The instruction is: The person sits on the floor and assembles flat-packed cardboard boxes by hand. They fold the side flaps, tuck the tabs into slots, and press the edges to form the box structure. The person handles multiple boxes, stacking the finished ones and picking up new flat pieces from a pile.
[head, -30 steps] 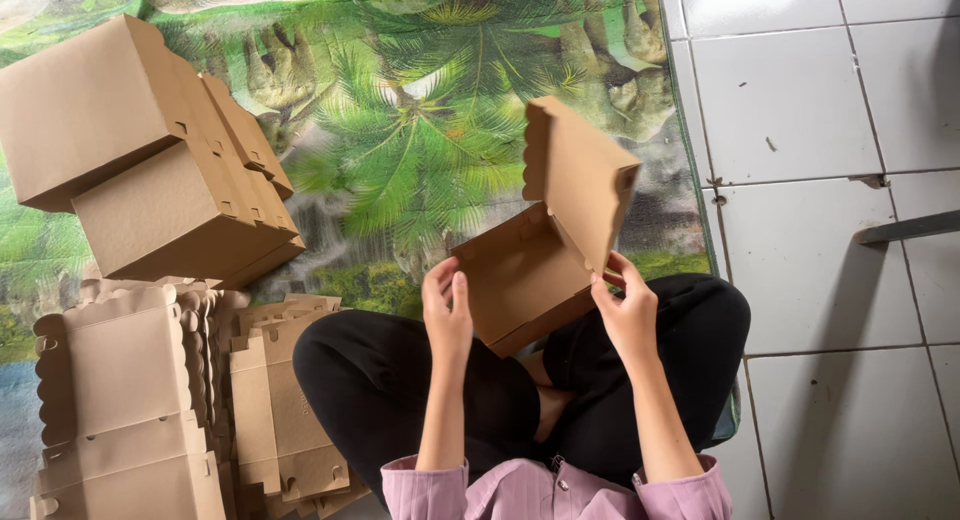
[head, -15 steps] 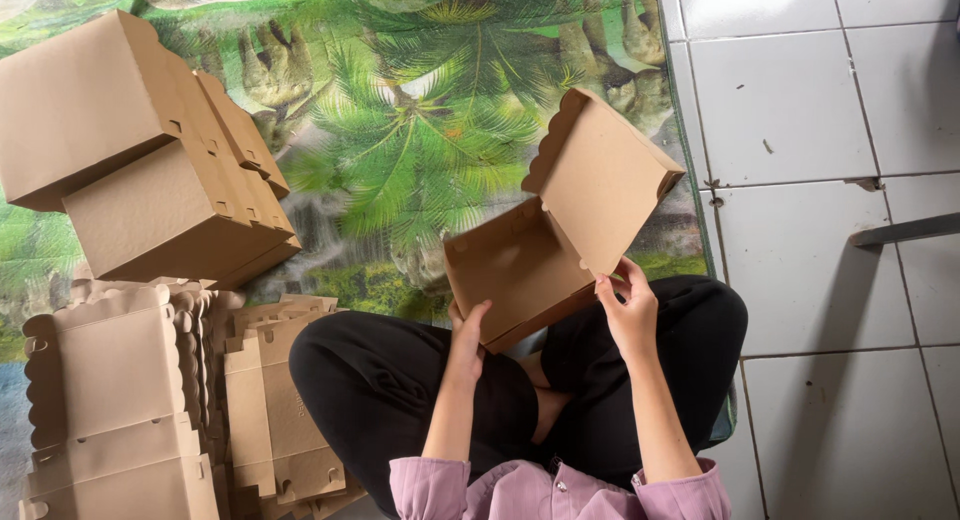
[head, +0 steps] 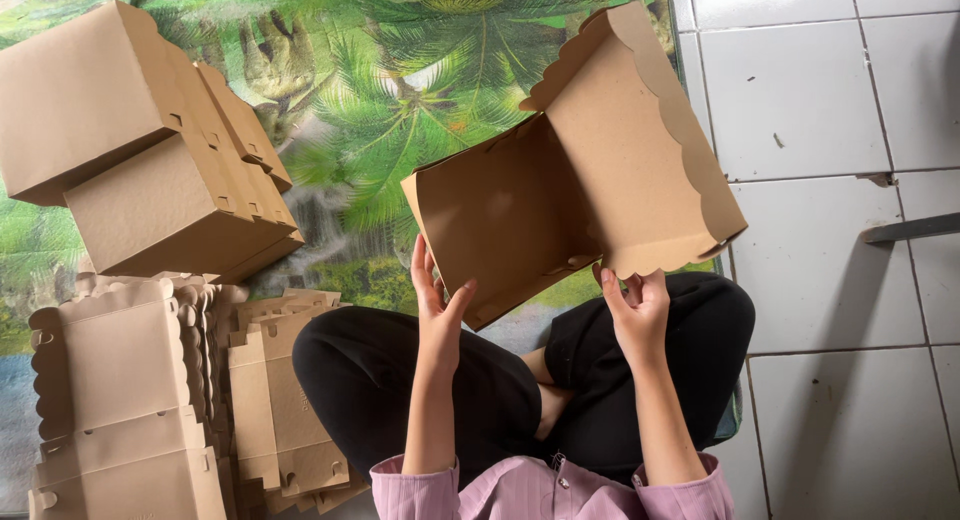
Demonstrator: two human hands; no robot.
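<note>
Both hands hold a brown cardboard box (head: 560, 200) up in front of the person, above the crossed legs (head: 520, 380) in black trousers. The left hand (head: 437, 305) presses flat against the box's near left edge, fingers straight and thumb spread, so it braces the wall rather than closing round it. The right hand (head: 635, 305) pinches the scalloped lower edge of the raised lid, fingers closed on the card. The lid stands tilted up and away to the right of that hand, its wavy rim reaching over the white tiled floor (head: 830, 110). Beyond the hands lies a mat (head: 380, 100) printed with palm leaves, bare just past the box. Well to the left of the left hand sit two folded boxes (head: 140, 150), stacked and touching. Nearer, just beside the left knee, lies a pile of flat box blanks (head: 130, 390) with scalloped edges, crowding that side.
</note>
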